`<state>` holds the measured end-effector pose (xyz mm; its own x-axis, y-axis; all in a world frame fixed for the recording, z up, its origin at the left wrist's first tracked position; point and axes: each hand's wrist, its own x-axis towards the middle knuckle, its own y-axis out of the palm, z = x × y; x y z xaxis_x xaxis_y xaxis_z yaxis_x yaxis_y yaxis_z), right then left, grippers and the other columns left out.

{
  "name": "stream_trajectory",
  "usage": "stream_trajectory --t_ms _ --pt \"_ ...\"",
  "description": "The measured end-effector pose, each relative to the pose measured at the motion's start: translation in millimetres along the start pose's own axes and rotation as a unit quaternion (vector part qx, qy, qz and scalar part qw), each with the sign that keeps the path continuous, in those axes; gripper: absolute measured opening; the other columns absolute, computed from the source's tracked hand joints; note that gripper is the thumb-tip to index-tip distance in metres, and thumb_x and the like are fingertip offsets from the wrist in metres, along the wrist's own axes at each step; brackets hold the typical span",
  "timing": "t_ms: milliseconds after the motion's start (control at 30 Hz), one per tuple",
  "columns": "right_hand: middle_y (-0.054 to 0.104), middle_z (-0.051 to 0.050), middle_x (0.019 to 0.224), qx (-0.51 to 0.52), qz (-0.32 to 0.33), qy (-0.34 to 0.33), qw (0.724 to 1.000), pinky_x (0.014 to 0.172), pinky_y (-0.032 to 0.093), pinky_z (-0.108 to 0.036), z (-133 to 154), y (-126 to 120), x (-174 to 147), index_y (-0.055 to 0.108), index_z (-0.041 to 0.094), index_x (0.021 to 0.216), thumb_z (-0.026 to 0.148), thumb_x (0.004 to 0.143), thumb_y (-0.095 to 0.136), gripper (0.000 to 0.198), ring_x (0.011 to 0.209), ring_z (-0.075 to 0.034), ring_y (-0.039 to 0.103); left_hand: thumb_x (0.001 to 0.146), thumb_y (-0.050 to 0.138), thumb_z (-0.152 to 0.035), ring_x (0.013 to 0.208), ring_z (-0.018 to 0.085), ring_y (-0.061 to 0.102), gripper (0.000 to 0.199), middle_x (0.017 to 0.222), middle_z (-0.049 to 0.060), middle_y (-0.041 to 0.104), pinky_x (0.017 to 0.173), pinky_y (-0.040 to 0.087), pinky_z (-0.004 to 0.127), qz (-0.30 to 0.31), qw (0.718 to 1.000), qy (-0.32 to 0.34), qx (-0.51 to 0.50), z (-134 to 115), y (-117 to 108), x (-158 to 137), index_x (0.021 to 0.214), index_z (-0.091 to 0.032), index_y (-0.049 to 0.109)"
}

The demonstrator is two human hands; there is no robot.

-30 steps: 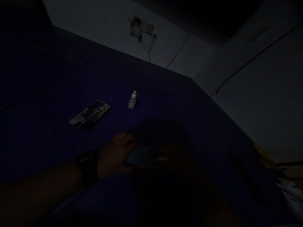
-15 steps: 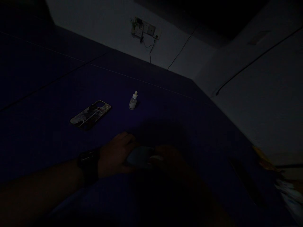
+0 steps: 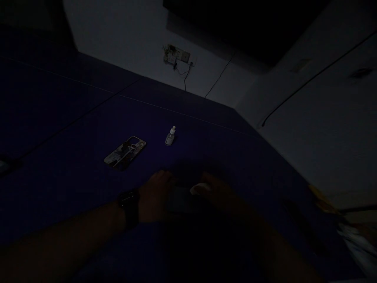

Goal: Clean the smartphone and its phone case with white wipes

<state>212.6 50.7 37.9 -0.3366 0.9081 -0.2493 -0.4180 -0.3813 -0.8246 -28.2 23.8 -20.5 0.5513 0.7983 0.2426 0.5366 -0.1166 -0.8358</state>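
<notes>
Low over the blue table, my left hand [image 3: 156, 196], with a dark watch [image 3: 129, 198] on its wrist, grips one end of what looks like a phone [image 3: 183, 199], flat and blue-grey. My right hand [image 3: 216, 192] is closed on a small white wipe [image 3: 200, 188] at the phone's other end. Deep shadow hides most of its fingers. Beyond my left hand lies a patterned phone case [image 3: 125, 153] with a camera cutout. A small dropper bottle [image 3: 170, 136] with a white cap stands to the right of the case.
The blue table [image 3: 206, 137] reaches back to a pale wall with sockets [image 3: 179, 55], plugs and hanging cables. A long dark object [image 3: 303, 224] lies at the right. Bags or packets [image 3: 356, 239] sit by the right edge. Light is very dim.
The view has tilted up, so the case and bottle sit lower. My right hand has lifted and shifted right with the wipe, baring more of the phone; my left hand still holds it.
</notes>
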Motion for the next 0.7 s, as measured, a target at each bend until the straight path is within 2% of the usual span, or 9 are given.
stream_trajectory --t_ms 133,233,400,567,700 --pt "0.066 -0.005 0.095 -0.061 -0.014 -0.022 0.998 0.071 0.041 -0.029 -2 10 12 0.06 0.019 0.092 0.036 0.091 0.059 0.016 0.085 -0.019 0.06 0.057 0.083 -0.065 0.104 0.034 0.053 0.082 0.116 0.013 0.059 0.093 0.041 0.051 0.013 0.998 -0.003 0.063 4 -3 0 0.116 -0.016 0.057" --pt "0.065 -0.005 0.097 -0.089 -0.034 -0.033 0.995 0.075 0.041 -0.031 -6 20 17 0.063 0.02 0.092 0.038 0.089 0.064 0.018 0.088 -0.02 0.06 0.059 0.081 -0.066 0.1 0.033 0.054 0.076 0.113 0.014 0.06 0.089 0.041 0.049 0.025 0.995 -0.003 0.098 10 -7 1 0.109 -0.014 0.058" --pt "0.066 -0.006 0.098 -0.113 -0.014 -0.047 0.992 0.076 0.041 -0.031 5 28 23 0.065 0.019 0.09 0.038 0.087 0.068 0.019 0.089 -0.021 0.059 0.064 0.078 -0.064 0.093 0.028 0.054 0.062 0.101 0.009 0.061 0.081 0.042 0.042 0.042 0.994 0.012 0.1 15 -10 3 0.097 -0.018 0.054" --pt "0.067 -0.007 0.099 -0.144 -0.055 -0.06 0.986 0.083 0.042 -0.034 0 25 25 0.066 0.02 0.094 0.036 0.092 0.063 0.017 0.094 -0.023 0.06 0.065 0.075 -0.068 0.091 0.028 0.053 0.063 0.099 0.008 0.06 0.079 0.04 0.041 0.037 0.995 0.003 0.094 14 -8 4 0.097 -0.02 0.051" --pt "0.068 -0.006 0.101 -0.128 -0.014 -0.078 0.989 0.08 0.042 -0.032 -6 24 19 0.068 0.023 0.095 0.037 0.09 0.065 0.015 0.094 -0.022 0.061 0.063 0.078 -0.065 0.09 0.027 0.053 0.061 0.097 0.007 0.059 0.077 0.04 0.04 0.029 0.995 0.003 0.096 14 -5 4 0.093 -0.02 0.051"
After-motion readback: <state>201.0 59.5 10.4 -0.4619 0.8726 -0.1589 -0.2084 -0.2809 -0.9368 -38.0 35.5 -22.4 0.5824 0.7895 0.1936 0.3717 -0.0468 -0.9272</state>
